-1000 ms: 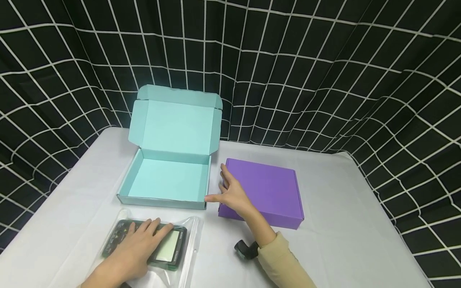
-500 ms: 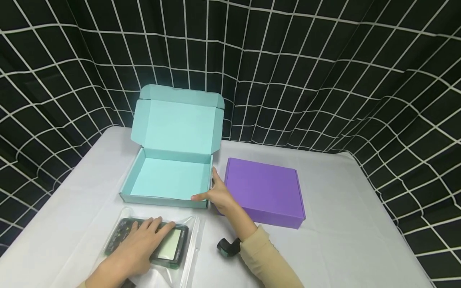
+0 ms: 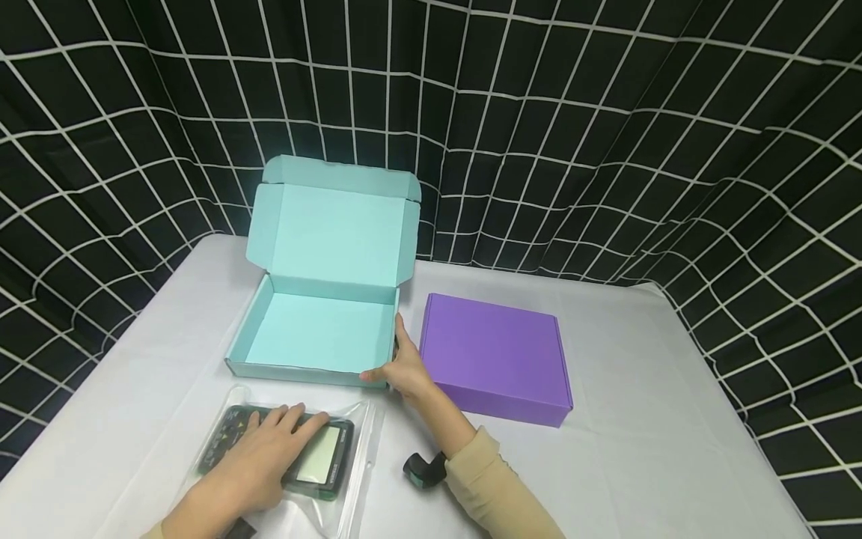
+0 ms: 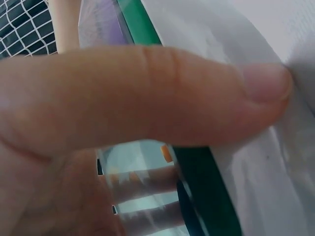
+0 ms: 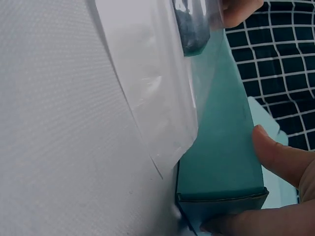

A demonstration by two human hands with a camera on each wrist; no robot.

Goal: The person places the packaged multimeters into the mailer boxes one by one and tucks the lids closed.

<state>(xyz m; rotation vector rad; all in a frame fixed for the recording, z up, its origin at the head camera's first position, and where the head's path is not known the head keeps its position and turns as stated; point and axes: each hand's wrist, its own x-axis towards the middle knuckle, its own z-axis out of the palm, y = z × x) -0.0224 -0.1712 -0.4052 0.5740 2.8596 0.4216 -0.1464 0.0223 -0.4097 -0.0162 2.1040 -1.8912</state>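
In the head view a clear zip bag (image 3: 364,442) lies at the front left. Inside it is a dark green handheld meter with a pale screen (image 3: 319,455) and several buttons. My left hand (image 3: 259,457) rests flat across the meter, its fingers spread on the plastic; its thumb (image 4: 162,96) lies over the bag in the left wrist view. Behind the bag stands a teal cardboard box (image 3: 323,329), lid raised. My right hand (image 3: 406,368) grips the box's front right corner, thumb (image 5: 278,152) at the front rim and fingers down the right side.
A closed purple box (image 3: 498,352) sits just right of the teal one. The black wrist camera (image 3: 424,470) hangs below my right forearm. White cloth (image 3: 646,419) covers the table, and a black curtain with white grid lines (image 3: 525,135) surrounds it.
My right hand has moved left from beside the purple box onto the teal box's corner. The left hand keeps its place on the bagged meter.
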